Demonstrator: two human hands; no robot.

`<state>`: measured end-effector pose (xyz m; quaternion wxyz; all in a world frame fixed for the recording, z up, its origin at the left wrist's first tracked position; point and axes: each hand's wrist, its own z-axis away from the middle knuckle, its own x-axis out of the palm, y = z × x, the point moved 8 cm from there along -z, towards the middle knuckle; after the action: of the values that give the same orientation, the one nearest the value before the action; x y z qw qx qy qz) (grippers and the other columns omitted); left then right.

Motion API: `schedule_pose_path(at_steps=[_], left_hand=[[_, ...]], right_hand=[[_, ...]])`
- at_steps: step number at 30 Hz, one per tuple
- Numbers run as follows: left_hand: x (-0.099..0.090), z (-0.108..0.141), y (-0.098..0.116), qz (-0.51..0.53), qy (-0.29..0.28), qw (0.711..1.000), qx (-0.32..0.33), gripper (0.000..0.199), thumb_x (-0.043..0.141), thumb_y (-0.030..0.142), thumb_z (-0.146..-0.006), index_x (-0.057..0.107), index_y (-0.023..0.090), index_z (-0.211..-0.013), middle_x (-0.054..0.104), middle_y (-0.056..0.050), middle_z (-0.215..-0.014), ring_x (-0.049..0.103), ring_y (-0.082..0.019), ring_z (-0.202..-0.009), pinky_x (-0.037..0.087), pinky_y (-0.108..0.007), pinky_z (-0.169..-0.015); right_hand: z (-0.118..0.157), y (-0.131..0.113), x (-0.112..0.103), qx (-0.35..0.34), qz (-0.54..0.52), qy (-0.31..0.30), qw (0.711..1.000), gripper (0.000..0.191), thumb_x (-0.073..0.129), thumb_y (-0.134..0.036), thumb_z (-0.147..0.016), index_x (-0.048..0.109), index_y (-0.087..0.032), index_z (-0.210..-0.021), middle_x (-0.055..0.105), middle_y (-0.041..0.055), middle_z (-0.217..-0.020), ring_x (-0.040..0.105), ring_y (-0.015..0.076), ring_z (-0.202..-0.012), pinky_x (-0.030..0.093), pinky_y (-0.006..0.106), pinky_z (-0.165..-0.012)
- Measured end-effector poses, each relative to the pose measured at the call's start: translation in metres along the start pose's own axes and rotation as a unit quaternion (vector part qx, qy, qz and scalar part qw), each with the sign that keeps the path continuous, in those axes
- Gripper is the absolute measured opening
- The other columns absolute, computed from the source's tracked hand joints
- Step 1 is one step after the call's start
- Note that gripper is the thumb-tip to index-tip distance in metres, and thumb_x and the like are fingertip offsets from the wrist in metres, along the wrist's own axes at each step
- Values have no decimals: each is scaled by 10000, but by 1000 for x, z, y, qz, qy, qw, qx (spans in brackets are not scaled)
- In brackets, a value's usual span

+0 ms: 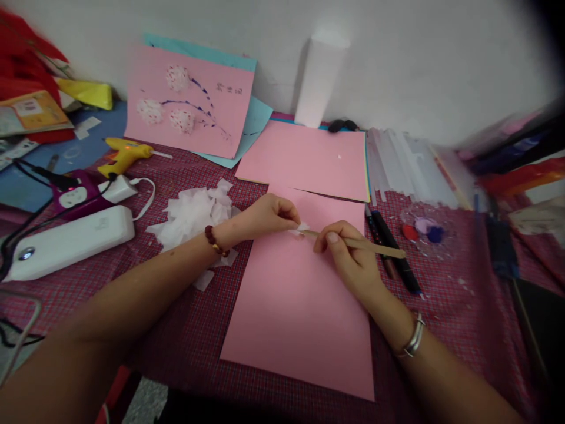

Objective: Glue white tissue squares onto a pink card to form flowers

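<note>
Left grip (270, 215) pinches white tissue (303, 227); right grip (352, 254) pinches a flat stick (380, 248), its tip hard to make out.

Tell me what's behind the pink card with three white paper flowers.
Light-blue paper shows past the pink card's top edge and lower right side, with a white wall beyond. Whatever the card covers can't be seen.

Two bare forearms (150, 290) converge over the work, the left hand (273, 214) pinched thumb to forefinger, the right hand (354, 270) just beside it, fingers curled.
</note>
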<state>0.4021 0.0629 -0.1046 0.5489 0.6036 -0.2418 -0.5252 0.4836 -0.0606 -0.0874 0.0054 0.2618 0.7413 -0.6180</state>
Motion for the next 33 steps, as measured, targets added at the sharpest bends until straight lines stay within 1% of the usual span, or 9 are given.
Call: schedule_pose_path(at_steps=[4,7,10,12,14,16,18,24,33], left_hand=[[-22,2,-1,103,20,994,-8,39,637,142,-697,661,118,-718,594,21,-611,482,-40,-544,359,-164,-523],[-33,6,-2,170,-5,985,-8,47,669,169,-686,647,132,-705,581,26,-603,469,-41,-528,358,-167,-511],[-19,8,-3,137,-85,987,-16,79,695,201,-674,675,138,-717,619,14,-637,509,-57,-569,391,-177,-553],[-5,6,-4,89,-115,989,-10,84,685,200,-679,696,141,-736,649,7,-664,543,-68,-608,413,-184,-596],[2,2,-3,54,-86,995,-2,79,661,172,-681,703,133,-736,669,0,-680,562,-71,-625,419,-183,-616],[3,-2,-3,34,-35,999,0,77,646,144,-674,701,120,-722,683,-11,-694,572,-72,-628,417,-178,-607],[3,-3,-2,18,-9,1000,-2,80,636,135,-675,700,110,-717,688,-20,-693,574,-73,-619,408,-173,-582],[0,-3,0,-5,-1,1000,7,89,624,128,-681,696,91,-718,688,-30,-682,571,-72,-605,408,-170,-572],[1,-3,2,-15,5,1000,19,117,578,141,-709,679,104,-756,659,-12,-702,552,-75,-629,400,-181,-586]], right_hand=[[1,-1,-3,-6,-13,14,1000,206,436,-243,-929,577,-212,-782,586,1,-688,542,141,-658,427,291,-618],[1,2,-9,-5,-70,52,996,203,441,-224,-927,581,-210,-781,583,-9,-666,542,132,-636,438,290,-632],[0,6,-12,-1,-96,75,993,201,448,-212,-922,581,-210,-772,582,-16,-645,542,128,-615,442,288,-625],[0,7,-13,2,-97,84,992,202,449,-209,-921,581,-210,-768,585,-16,-639,544,127,-606,444,288,-619],[0,7,-13,2,-93,88,992,203,447,-207,-921,580,-211,-767,587,-15,-637,545,127,-605,445,288,-619],[1,5,-13,-2,-84,86,993,206,445,-210,-921,578,-210,-764,585,-15,-641,544,127,-609,443,289,-623],[2,3,-12,-7,-67,74,995,213,443,-224,-924,575,-208,-757,578,-13,-647,540,128,-613,438,290,-626],[3,-1,-1,-8,41,4,999,218,432,-249,-927,562,-211,-756,571,-1,-680,539,143,-644,421,294,-619],[3,0,9,-26,154,-37,987,179,419,-275,-934,545,-250,-809,590,4,-734,568,173,-699,416,312,-627]])
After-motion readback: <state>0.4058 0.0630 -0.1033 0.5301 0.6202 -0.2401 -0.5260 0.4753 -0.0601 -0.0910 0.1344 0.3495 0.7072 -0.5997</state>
